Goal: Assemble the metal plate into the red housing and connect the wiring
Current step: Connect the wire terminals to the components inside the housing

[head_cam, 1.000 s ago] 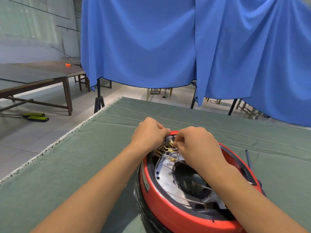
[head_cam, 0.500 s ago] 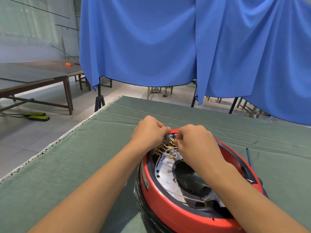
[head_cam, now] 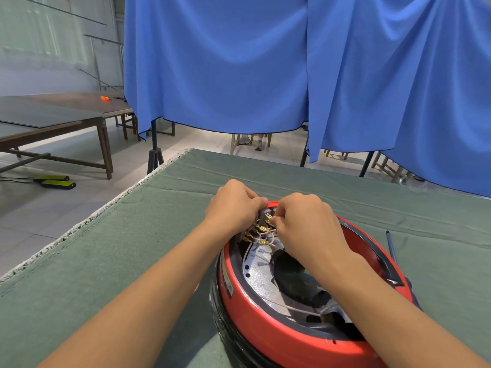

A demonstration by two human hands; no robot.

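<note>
View from a head cam: a round, glossy red plastic housing [head_cam: 265, 328] sits on a green cloth-covered table [head_cam: 106, 261], w/ a speckled grey metal plate [head_cam: 261, 284] already seated inside its rim. Both hands meet at the housing's far edge. The left hand [head_cam: 233, 205] curls its fingers over a small grey terminal block [head_cam: 263, 215] there, steadying it; the right hand [head_cam: 305, 224] pinches what looks like one of the brass spade connectors [head_cam: 259, 229] on thin white wires [head_cam: 249, 254], fingertips tight together. Judging by looks: the housing is stiff & fairly heavy, unlikely to slide on cloth; the wires are limp & light; the connectors are small, slippery, easy to bend. Best grip is on the connector's metal barrel, not the wire, pushing straight in. A thin dark rod-like tool [head_cam: 390, 245] lies on the cloth just right of the housing.
</note>
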